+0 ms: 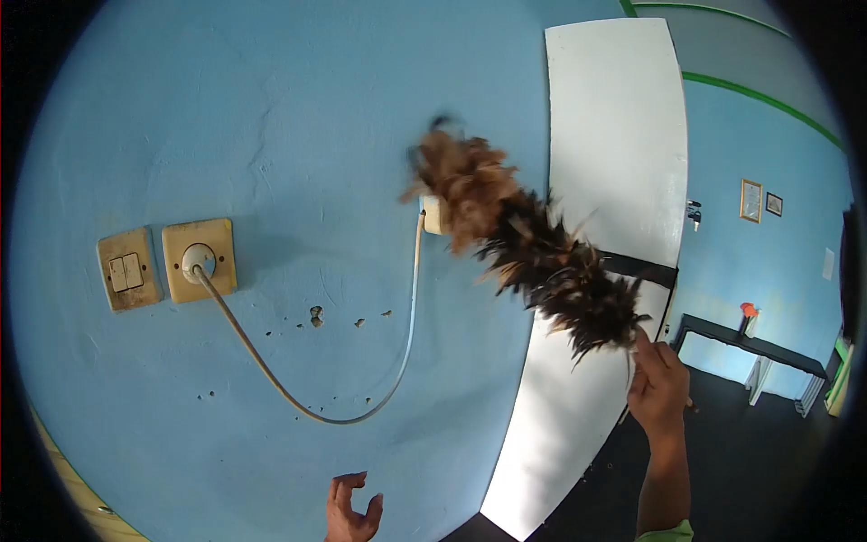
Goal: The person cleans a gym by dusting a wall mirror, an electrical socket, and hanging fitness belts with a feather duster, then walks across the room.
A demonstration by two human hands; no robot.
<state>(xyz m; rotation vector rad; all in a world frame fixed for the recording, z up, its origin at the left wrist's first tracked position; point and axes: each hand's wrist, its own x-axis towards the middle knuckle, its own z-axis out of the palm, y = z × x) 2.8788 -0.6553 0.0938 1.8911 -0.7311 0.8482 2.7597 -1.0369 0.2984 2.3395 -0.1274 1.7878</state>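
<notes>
While the right hand (659, 388) is closed around the base of a feather duster (551, 262), well to the right of the wall socket (224, 237), the left hand (352, 513) is empty, low and to the right of that socket, with its fingers curled and apart from the thumb. The hands are well apart. The duster slants up and leftward towards the socket's side, its brown tip partly covering a small pale box (434, 215) right of the socket. That tip is blurred, so I judge that a brushing stroke is in hand; feather contact is unclear. Any further stroke there calls for a light, steady wrist, sparing the cord (352, 421) that sags between box and socket. Left of the socket sits a grimy switch (125, 273); far right stands a white panel (614, 108).
</notes>
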